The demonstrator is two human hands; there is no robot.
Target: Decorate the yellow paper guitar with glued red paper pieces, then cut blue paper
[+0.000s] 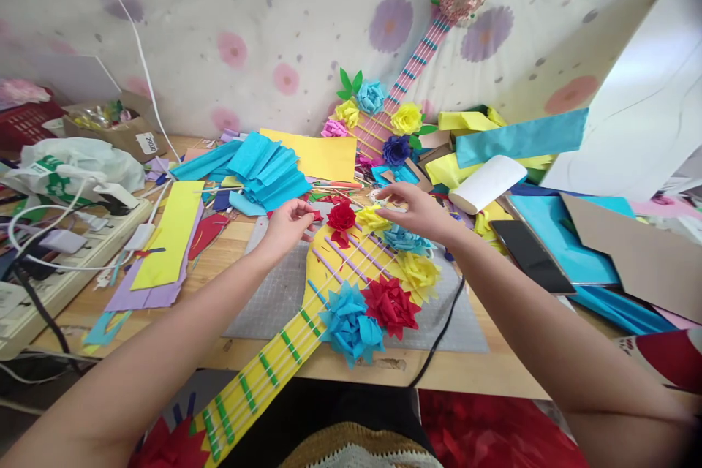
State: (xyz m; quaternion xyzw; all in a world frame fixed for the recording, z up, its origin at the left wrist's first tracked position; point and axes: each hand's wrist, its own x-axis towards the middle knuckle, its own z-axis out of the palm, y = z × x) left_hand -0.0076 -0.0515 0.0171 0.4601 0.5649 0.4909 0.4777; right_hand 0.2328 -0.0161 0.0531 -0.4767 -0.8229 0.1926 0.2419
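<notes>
Yellow and trimmed with flowers, the guitar (336,269) lay aslant on the grey mat (263,303), its neck passing the table's near edge. The left hand (289,225) pinched a red scrap (317,216) beside the small red flower (341,216). The right hand (411,210), fingers parted and loose, hung over 2 flowers, a yellow one (371,218) and a blue one (404,240).

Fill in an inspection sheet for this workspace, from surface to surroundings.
Surface: wooden table, grey mat on it.
Job's things: yellow guitar model with paper flowers.
Clutter: blue crinkled paper, yellow strip, dark phone, plastic bag.
Grip: left hand pinches a small red piece; right hand, fingers parted, is by a yellow flower, contact unclear.
Cables: power strip at left; black cable across the mat's right part.
Surroundings: floral curtain, pink guitar model in front of it.
</notes>
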